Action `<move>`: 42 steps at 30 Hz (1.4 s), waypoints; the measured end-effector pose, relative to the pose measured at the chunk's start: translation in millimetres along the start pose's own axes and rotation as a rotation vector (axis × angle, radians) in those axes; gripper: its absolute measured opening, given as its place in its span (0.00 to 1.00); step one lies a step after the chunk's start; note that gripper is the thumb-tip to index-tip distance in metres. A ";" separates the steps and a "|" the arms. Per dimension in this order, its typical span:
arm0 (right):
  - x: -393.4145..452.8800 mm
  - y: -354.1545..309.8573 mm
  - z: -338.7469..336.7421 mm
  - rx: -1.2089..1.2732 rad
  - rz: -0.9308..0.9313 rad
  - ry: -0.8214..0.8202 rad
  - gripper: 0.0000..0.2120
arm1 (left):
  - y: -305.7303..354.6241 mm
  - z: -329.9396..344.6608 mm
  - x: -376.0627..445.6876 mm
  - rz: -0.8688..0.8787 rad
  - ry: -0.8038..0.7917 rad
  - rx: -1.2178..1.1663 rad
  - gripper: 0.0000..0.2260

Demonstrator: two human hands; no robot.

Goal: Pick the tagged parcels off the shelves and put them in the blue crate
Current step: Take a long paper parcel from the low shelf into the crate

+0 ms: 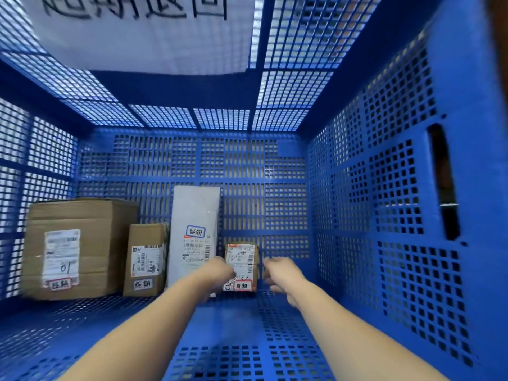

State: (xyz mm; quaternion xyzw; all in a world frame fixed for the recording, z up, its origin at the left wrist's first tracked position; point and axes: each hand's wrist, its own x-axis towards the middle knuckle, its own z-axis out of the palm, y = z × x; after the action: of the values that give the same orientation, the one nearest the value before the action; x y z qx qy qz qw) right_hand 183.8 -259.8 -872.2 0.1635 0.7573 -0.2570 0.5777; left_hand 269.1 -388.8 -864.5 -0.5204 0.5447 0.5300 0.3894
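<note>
I am looking down into the blue crate [384, 204]. A small brown parcel [245, 257] with a red-edged tag stands on the crate floor against the far wall. My left hand [217, 273] grips its left side, fingers over the label. My right hand [280, 273] hovers just right of the parcel with its fingers loosely curled and a thin gap between them and the box. To the left stand a white mailer bag [193, 215] with a blue-edged tag, a slim brown box [145, 259] and a large brown box [71, 243], each tagged.
A white paper sign [143, 37] with handwritten characters hangs on the crate's far rim. A handle slot [442, 182] opens in the right wall. Bare perforated crate floor [275, 325] lies to the right of the small parcel and in front of the row.
</note>
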 end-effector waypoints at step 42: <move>-598.2 -52.2 -229.2 0.742 -0.660 0.621 0.09 | 222.5 38.2 -612.3 0.804 -0.233 -0.193 0.07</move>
State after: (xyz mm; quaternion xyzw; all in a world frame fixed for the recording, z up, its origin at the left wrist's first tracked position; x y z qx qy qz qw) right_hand 140.9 -140.2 -242.1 0.1777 0.7614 -0.6114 0.1221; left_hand 141.3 -279.8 -233.9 -0.2375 0.6043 0.7435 0.1603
